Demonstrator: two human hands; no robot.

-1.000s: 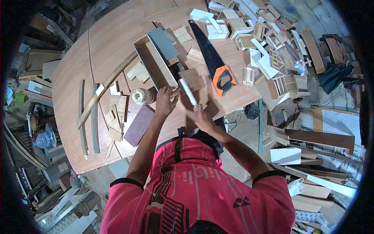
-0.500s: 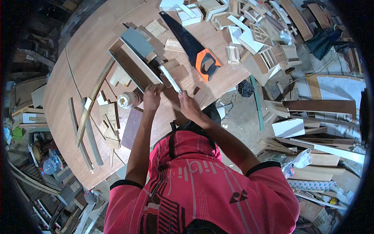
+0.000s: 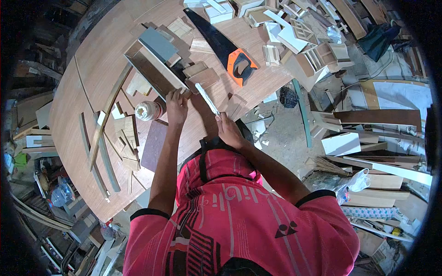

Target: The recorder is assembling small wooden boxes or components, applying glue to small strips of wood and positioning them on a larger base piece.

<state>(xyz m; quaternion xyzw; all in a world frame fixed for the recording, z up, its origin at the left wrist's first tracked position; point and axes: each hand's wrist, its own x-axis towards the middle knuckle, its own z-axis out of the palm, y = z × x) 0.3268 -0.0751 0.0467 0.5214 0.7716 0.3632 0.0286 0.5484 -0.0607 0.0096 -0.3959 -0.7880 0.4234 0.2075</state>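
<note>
1. The person's right hand (image 3: 229,131) is grasping the lower end of a slim white stick (image 3: 207,98), which is pointing up and left above the surface (image 3: 66,138), close to its near edge.
2. The left hand (image 3: 177,108) is curling its fingers at the near end of a long, open wooden box (image 3: 154,69); from here I can't quite tell whether it is pinching the box wall or a small piece beside it.
3. That box is lying slantwise, its near end toward the surface's near edge, with a grey block (image 3: 157,44) sitting along its right side.
4. A jar (image 3: 148,111) is standing just left of the left hand.
5. An orange-handled saw (image 3: 216,43) is lying farther right, its handle facing the surface's right edge.
6. Long wooden strips (image 3: 107,156) are resting toward the left edge.
</note>
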